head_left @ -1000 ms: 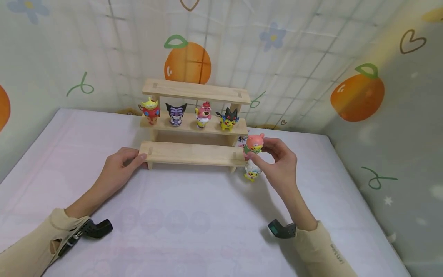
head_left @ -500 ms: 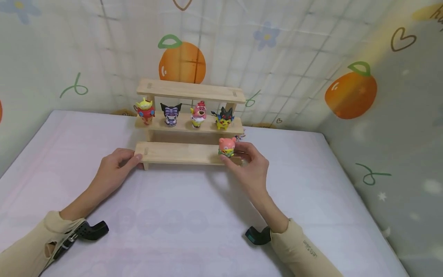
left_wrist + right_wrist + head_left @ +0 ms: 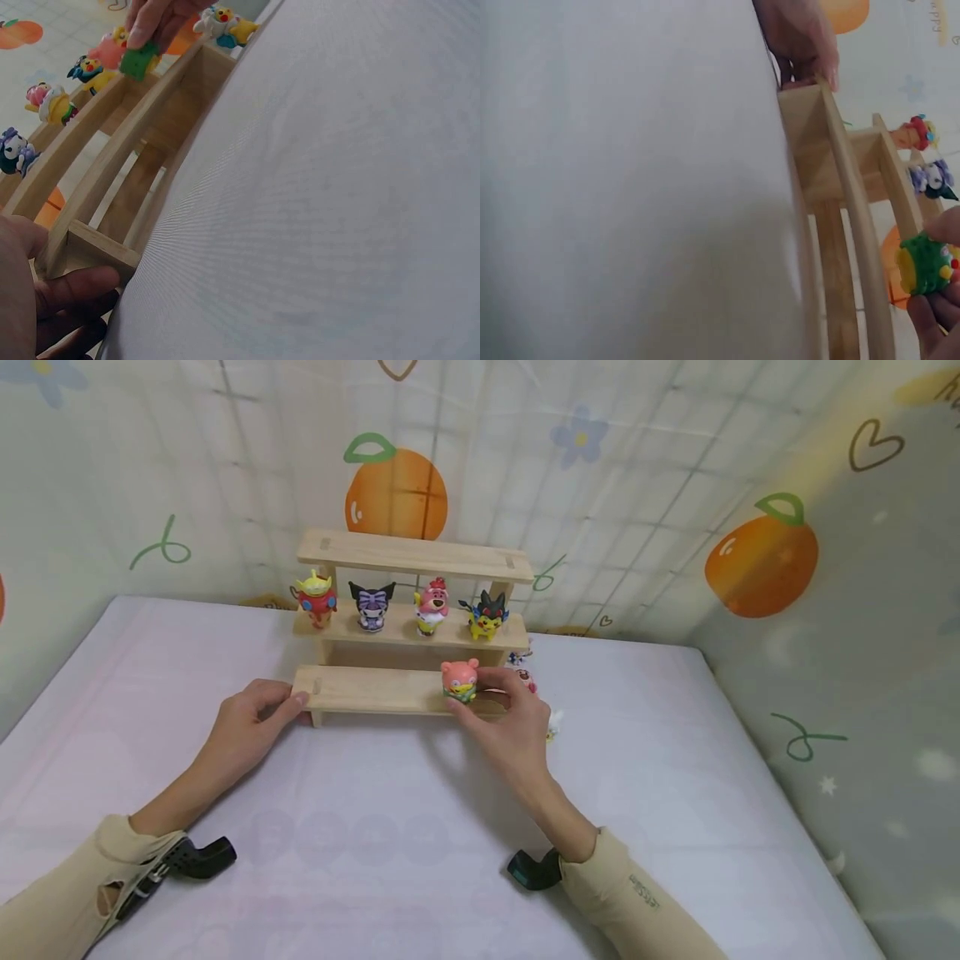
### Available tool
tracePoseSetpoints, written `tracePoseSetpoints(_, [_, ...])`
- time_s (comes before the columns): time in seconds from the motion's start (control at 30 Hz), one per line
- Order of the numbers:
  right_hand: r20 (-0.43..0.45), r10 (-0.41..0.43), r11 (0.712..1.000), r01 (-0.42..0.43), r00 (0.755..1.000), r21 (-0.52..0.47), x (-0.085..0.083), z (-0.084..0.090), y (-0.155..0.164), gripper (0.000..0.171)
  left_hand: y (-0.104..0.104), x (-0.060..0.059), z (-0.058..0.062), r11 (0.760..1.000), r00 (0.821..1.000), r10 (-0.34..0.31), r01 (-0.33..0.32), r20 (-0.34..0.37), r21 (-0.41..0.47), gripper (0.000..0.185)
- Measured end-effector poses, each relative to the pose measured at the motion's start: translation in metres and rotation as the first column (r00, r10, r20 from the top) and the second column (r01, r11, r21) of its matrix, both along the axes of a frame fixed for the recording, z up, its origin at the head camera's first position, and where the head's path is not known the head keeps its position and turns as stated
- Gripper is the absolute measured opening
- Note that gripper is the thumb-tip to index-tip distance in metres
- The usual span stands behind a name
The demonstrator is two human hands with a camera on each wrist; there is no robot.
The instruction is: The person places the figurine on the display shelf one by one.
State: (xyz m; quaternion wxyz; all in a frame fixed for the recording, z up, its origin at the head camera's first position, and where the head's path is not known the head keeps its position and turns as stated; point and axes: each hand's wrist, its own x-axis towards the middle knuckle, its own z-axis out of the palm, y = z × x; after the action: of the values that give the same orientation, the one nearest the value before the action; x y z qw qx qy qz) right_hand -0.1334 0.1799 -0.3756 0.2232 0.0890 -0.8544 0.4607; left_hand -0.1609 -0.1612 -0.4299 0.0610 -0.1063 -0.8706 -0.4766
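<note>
A three-tier wooden display shelf [image 3: 360, 689] stands on the table. My left hand [image 3: 251, 722] holds the left end of its lowest tier, thumb on top; the left wrist view shows curled fingers [image 3: 79, 289] at the end support. Between thumb and fingers my right hand [image 3: 510, 722] pinches a pink-headed figurine [image 3: 459, 678] with a green lower part, over the right half of the lowest tier. From below, its green and yellow base [image 3: 922, 262] shows in the right wrist view, apart from the board. Whether it touches the tier elsewhere is hidden.
On the middle tier stand several figurines, among them a purple one [image 3: 372, 608] and a yellow one with black ears [image 3: 487, 617]. More figurines, such as a white one [image 3: 554, 724], sit right of the shelf, partly hidden by my right hand. A patterned curtain [image 3: 630, 527] hangs behind.
My right hand has carried the pink-headed figurine leftward from beside the shelf to over the lowest tier. My left hand keeps its hold on the shelf's left end.
</note>
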Motion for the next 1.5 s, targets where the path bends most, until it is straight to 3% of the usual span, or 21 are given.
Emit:
tracePoseSetpoints(0.3, [0.092,0.009,1.0,-0.007,0.996,-0.025,-0.002,-0.009,-0.01,0.048,0.0,-0.002,0.0,1.0,1.0,0.007,-0.007,0.009,-0.007,0.036])
tracePoseSetpoints(0.7, [0.132,0.04,0.993,-0.054,0.99,0.104,-0.007,-0.003,-0.011,0.056,-0.001,-0.002,0.002,1.0,1.0,0.01,-0.01,0.009,0.004,0.035])
tracePoseSetpoints(1.23, [0.068,0.122,0.984,-0.13,0.99,0.12,-0.024,-0.006,-0.061,0.055,-0.001,-0.001,0.004,1.0,1.0,0.014,-0.014,0.012,0.008,0.034])
tracePoseSetpoints(1.5, [0.051,0.145,0.976,-0.151,0.988,0.157,-0.032,-0.007,-0.093,0.057,0.0,-0.005,-0.001,1.0,0.999,0.005,-0.005,-0.033,0.008,0.029])
